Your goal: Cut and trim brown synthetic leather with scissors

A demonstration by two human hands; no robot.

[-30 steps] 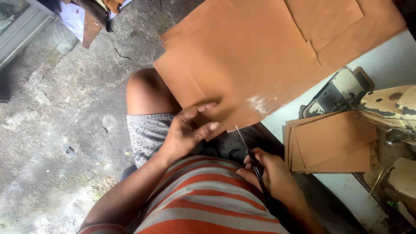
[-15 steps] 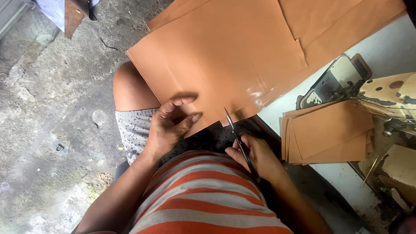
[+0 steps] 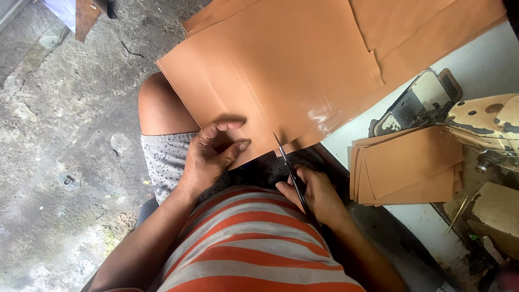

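- Left hand [image 3: 210,157]: I log the fingers [image 3: 230,125] curled over the near edge of the large tan sheet [image 3: 275,70], thumb on the other face, pinching that edge; the grip is closed on the sheet.
- Right hand [image 3: 316,196]: I log it wrapped around the handles of the scissors [image 3: 290,173], fingers folded shut on them, just right of the left hand and close to the body.
- Scissors: dark blades, point aimed up and slightly left, tip at the lower edge of the large tan sheet. I cannot tell how far apart the blades stand.
- Large tan sheet: glossy, leather-like, spread from over the bare knee [image 3: 157,105] up across the white tabletop [image 3: 476,59]; its near corner hangs over the lap between the two hands. More tan sheets lie overlapped above it at the top right.
- Lap: grey spotted shorts [image 3: 165,159] under the left hand; an orange, grey and white striped shirt [image 3: 254,243] fills the bottom centre.
- Stack of cut tan pieces [image 3: 408,167]: several layers, fanned a little, on the tabletop well right of the right hand.
- Sewing machine [image 3: 432,103]: worn, cream and black, just above the stack; a mottled, chipped part of it reaches the right edge.
- Floor [image 3: 59,135]: rough grey concrete on the left.
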